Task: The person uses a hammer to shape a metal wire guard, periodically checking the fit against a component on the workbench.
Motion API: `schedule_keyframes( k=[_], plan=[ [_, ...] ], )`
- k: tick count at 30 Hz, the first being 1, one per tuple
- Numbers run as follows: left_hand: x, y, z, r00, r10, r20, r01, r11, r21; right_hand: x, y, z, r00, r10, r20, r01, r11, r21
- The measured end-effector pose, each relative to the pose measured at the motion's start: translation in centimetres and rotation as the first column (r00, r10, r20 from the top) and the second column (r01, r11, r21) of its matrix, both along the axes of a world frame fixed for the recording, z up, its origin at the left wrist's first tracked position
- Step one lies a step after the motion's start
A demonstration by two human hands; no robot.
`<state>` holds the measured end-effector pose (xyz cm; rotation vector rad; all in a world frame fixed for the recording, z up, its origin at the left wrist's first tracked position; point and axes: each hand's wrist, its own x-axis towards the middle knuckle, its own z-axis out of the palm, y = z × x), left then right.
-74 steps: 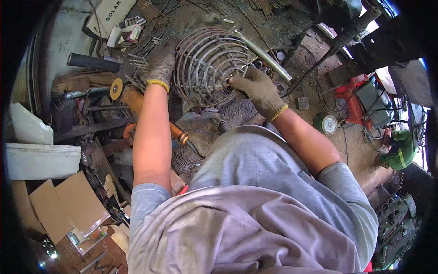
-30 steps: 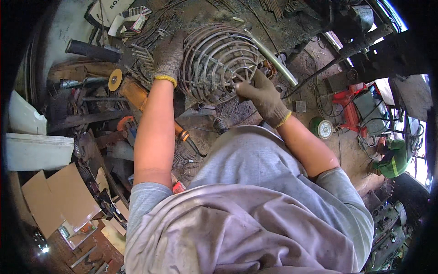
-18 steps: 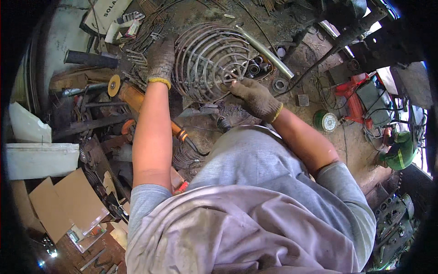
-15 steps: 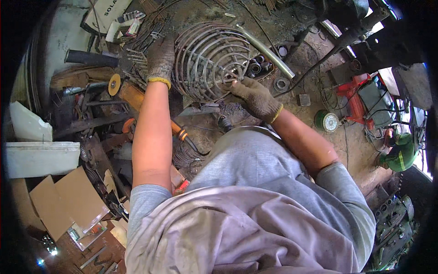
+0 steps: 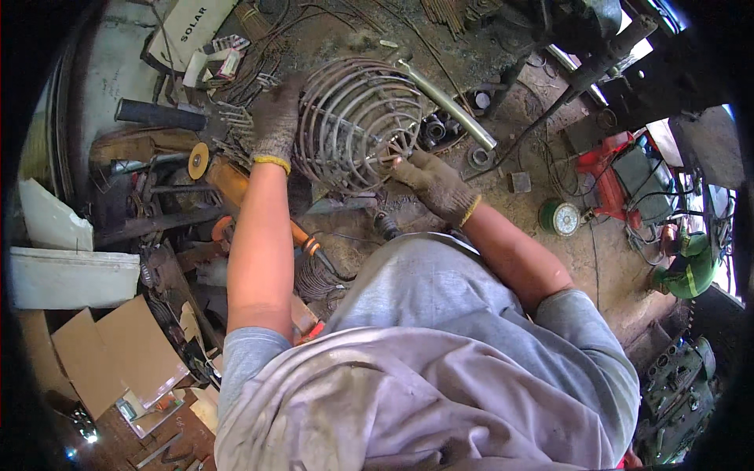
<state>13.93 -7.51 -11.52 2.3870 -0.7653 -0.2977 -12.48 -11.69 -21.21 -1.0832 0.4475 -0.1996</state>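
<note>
Between my hands is a domed cage of bent steel rods (image 5: 357, 118), its rings growing smaller toward an end hub with short crossing rods. My left hand (image 5: 275, 124), in a brown knit glove with a yellow cuff, grips the cage's wide rim at the left; its fingertips are hidden behind the bars. At the small end, my gloved right hand (image 5: 433, 185) has its fingers closed round the hub, thumb toward the rods. The cage lies tilted, with its narrow end toward my right hand.
A shiny metal tube (image 5: 452, 107) lies beyond the cage. Left of my forearm is an orange angle grinder (image 5: 228, 179) with a yellow disc (image 5: 199, 161). A wire spool (image 5: 562, 218) and a red machine (image 5: 605, 177) stand right. Cardboard (image 5: 118, 349) lies lower left.
The cage has tipped slightly, its small end swinging nearer to me with my right hand. My left hand keeps its hold on the rim. The whole view has shifted a little.
</note>
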Motion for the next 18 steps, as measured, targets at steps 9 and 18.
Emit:
schedule_keyframes(
  k=[9, 18],
  plan=[
    [-0.3, 1.9, -1.1, 0.987, -0.131, 0.094, 0.139, 0.987, -0.081, -2.2, 0.3, 0.9, 0.955, -0.108, -0.275, 0.098, 0.994, -0.052],
    [-1.2, 6.5, 3.9, 0.924, -0.341, 0.173, 0.371, 0.909, -0.191, -3.3, -0.6, 4.3, 0.937, -0.215, -0.275, -0.009, 0.773, -0.635]
  ],
)
